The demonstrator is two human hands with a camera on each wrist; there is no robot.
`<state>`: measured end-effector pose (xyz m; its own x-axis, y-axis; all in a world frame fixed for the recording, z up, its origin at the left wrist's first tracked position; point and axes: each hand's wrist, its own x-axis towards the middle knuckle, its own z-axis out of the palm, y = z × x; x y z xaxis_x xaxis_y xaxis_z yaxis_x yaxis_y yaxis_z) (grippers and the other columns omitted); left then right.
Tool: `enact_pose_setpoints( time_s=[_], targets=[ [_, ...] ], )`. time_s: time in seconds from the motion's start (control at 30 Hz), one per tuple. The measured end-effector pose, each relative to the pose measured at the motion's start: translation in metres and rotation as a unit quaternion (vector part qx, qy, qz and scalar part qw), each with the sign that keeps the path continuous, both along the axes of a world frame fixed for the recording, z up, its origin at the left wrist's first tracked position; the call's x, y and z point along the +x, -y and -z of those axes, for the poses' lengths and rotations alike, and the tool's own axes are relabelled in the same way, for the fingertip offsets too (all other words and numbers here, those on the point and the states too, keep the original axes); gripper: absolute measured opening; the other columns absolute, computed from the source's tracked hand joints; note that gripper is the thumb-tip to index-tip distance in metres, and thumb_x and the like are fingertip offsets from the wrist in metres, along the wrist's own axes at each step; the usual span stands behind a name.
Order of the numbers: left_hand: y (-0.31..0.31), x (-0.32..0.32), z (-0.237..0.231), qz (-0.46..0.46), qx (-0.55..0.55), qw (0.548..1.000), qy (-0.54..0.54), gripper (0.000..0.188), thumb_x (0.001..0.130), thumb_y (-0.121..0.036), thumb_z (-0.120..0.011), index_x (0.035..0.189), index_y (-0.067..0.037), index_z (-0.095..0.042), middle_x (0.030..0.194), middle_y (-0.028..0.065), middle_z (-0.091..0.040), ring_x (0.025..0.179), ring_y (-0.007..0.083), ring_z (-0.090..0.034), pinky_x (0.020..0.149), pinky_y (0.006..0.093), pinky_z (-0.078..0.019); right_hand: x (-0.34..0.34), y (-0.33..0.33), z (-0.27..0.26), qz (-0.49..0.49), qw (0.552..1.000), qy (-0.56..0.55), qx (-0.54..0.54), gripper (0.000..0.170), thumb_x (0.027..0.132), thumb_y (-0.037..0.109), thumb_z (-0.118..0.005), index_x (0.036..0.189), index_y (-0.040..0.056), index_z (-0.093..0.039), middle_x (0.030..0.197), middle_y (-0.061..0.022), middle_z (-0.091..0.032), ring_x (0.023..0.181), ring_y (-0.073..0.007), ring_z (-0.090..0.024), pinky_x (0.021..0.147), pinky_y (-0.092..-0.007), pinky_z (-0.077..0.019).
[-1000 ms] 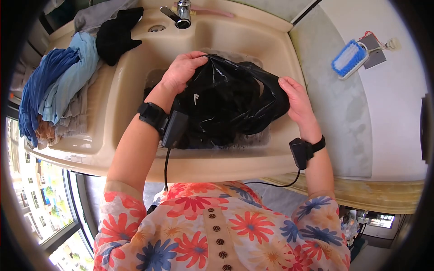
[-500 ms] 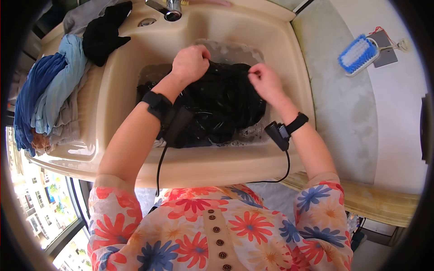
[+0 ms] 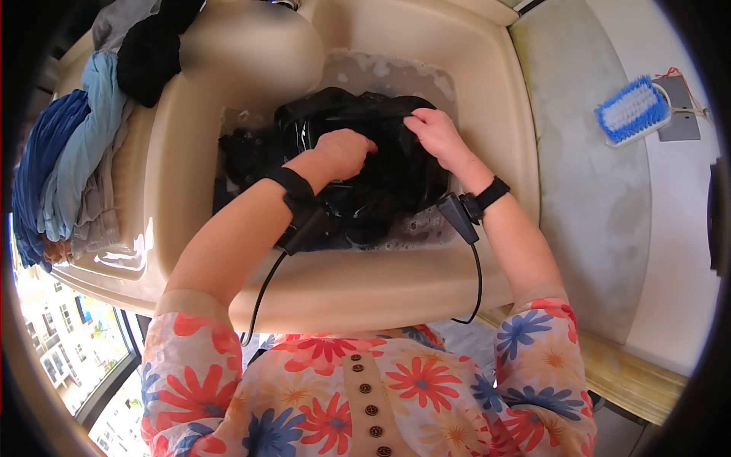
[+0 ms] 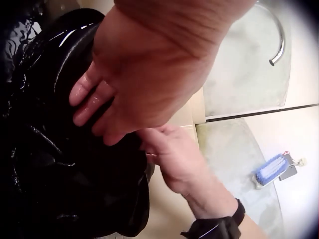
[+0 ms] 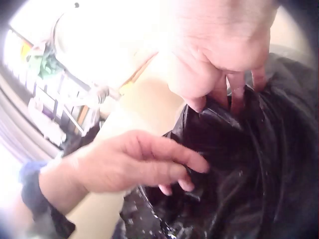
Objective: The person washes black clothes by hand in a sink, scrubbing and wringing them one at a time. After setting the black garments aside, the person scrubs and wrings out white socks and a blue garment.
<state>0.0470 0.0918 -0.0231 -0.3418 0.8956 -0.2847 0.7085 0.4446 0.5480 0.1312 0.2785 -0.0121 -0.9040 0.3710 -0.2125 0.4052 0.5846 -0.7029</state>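
Note:
Wet black cloth point(image 3: 365, 198) lies bunched in the sink point(image 3: 381, 282), partly in foamy water. The right hand point(image 3: 440, 139) grips the cloth's upper edge; in the right wrist view the right hand's fingers point(image 5: 238, 92) curl into its folds. Over the middle of the cloth is the left hand point(image 3: 343, 154). From the right wrist, the left hand point(image 5: 134, 162) shows its index finger stretched out above the thumb, with the other fingers loosely bent against the cloth point(image 5: 239, 184). The left wrist view has the left hand's fingers point(image 4: 92, 107) resting along the cloth point(image 4: 65, 164).
Left of the basin hang a blue garment point(image 3: 49, 164), a light blue one point(image 3: 87, 145) and a black one point(image 3: 148, 61). On the right, a blue and white brush point(image 3: 633, 110) hangs from a hook. Part of the sink's back left is blurred.
The raised black cloth has been lowered into the sink and gathered. My left hand has moved down and right, closer to the right hand, which has moved left. The view has shifted slightly.

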Motion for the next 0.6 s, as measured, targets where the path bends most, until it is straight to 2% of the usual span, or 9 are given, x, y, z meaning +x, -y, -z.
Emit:
enact_pose_setpoints(
  time_s=[0.07, 0.23, 0.3, 0.33, 0.37, 0.4, 0.47, 0.57, 0.6],
  targets=[
    [-0.005, 0.008, 0.001, 0.008, -0.074, 0.993, -0.096, 0.033, 0.073, -0.016, -0.059, 0.106, -0.015, -0.063, 0.097, 0.0106, -0.063, 0.093, 0.0272, -0.059, 0.078, 0.0361, -0.0481, 0.001, -0.009, 0.004, 0.031, 0.998, -0.016, -0.047, 0.024, 0.079, 0.024, -0.056, 0.078, 0.0006, -0.059, 0.073, -0.0201, -0.057, 0.073, -0.0341, -0.057, 0.064, -0.0387, -0.043],
    [-0.022, 0.006, 0.014, 0.022, -0.135, 0.984, -0.112, 0.032, 0.073, -0.014, -0.06, 0.105, -0.018, -0.063, 0.093, 0.0128, -0.064, 0.093, 0.0296, -0.059, 0.078, 0.0385, -0.0481, 0.003, -0.013, 0.009, 0.065, 0.998, -0.002, 0.01, 0.025, 0.081, 0.025, -0.054, 0.078, 0.0012, -0.059, 0.075, -0.0198, -0.058, 0.074, -0.036, -0.056, 0.067, -0.0412, -0.0435],
    [-0.019, 0.0, 0.009, -0.071, 0.04, 0.995, -0.059, 0.028, 0.073, -0.012, -0.059, 0.1, -0.01, -0.064, 0.087, 0.0128, -0.064, 0.081, 0.0247, -0.063, 0.069, 0.0335, -0.0504, 0.007, -0.012, 0.004, 0.044, 0.996, 0.025, 0.071, 0.025, 0.081, 0.026, -0.054, 0.08, 0.0019, -0.06, 0.077, -0.0194, -0.059, 0.078, -0.0363, -0.057, 0.069, -0.0419, -0.0443],
    [-0.018, -0.004, -0.007, -0.068, 0.04, 0.995, -0.06, 0.028, 0.073, -0.012, -0.059, 0.1, -0.01, -0.064, 0.087, 0.0128, -0.064, 0.081, 0.0247, -0.063, 0.069, 0.0335, -0.0504, 0.008, -0.012, 0.001, 0.017, 0.99, 0.052, 0.132, 0.025, 0.082, 0.026, -0.053, 0.081, 0.0025, -0.061, 0.079, -0.0191, -0.06, 0.081, -0.0366, -0.057, 0.072, -0.0426, -0.0451],
    [-0.017, -0.011, -0.031, -0.138, 0.064, 0.98, 0.124, 0.026, 0.075, -0.01, -0.056, 0.1, -0.005, -0.062, 0.084, 0.0119, -0.064, 0.075, 0.0216, -0.064, 0.063, 0.0297, -0.0497, 0.01, -0.014, 0.004, 0.021, 0.99, 0.049, 0.131, 0.025, 0.082, 0.026, -0.053, 0.081, 0.0025, -0.061, 0.079, -0.0191, -0.06, 0.081, -0.0366, -0.057, 0.072, -0.0426, -0.0451],
    [-0.015, -0.016, -0.051, -0.204, 0.086, 0.926, 0.304, 0.025, 0.076, -0.009, -0.054, 0.099, -0.001, -0.061, 0.082, 0.0111, -0.065, 0.068, 0.0186, -0.064, 0.057, 0.0258, -0.0491, 0.013, -0.017, 0.009, 0.001, 0.984, 0.075, 0.164, 0.026, 0.082, 0.027, -0.052, 0.083, 0.0032, -0.062, 0.081, -0.0186, -0.061, 0.084, -0.0364, -0.057, 0.074, -0.0429, -0.0456],
    [-0.003, -0.029, -0.072, -0.247, 0.242, 0.825, 0.447, 0.026, 0.077, -0.006, -0.051, 0.098, 0.008, -0.057, 0.079, 0.0125, -0.062, 0.062, 0.0168, -0.063, 0.057, 0.0228, -0.0484, 0.016, -0.02, 0.003, -0.017, 0.975, 0.097, 0.198, 0.026, 0.082, 0.028, -0.052, 0.085, 0.004, -0.063, 0.084, -0.0181, -0.062, 0.087, -0.0362, -0.058, 0.076, -0.0431, -0.046],
    [0.025, -0.059, -0.114, -0.198, 0.376, 0.766, 0.482, 0.025, 0.083, -0.007, -0.048, 0.101, 0.008, -0.055, 0.082, 0.0129, -0.063, 0.062, 0.0189, -0.063, 0.057, 0.024, -0.0484, 0.02, -0.017, -0.019, -0.04, 0.966, 0.169, 0.191, 0.027, 0.083, 0.028, -0.05, 0.088, 0.0051, -0.064, 0.088, -0.0178, -0.063, 0.088, -0.0362, -0.058, 0.077, -0.0426, -0.0464],
    [0.034, -0.067, -0.129, -0.172, 0.421, 0.743, 0.492, 0.024, 0.084, -0.008, -0.047, 0.1, 0.007, -0.055, 0.083, 0.0132, -0.063, 0.062, 0.0189, -0.062, 0.058, 0.0244, -0.0486, 0.02, -0.016, -0.025, -0.054, 0.949, 0.194, 0.241, 0.027, 0.083, 0.027, -0.05, 0.087, 0.0052, -0.064, 0.09, -0.0172, -0.063, 0.088, -0.0358, -0.058, 0.076, -0.0429, -0.0467]
  ],
)
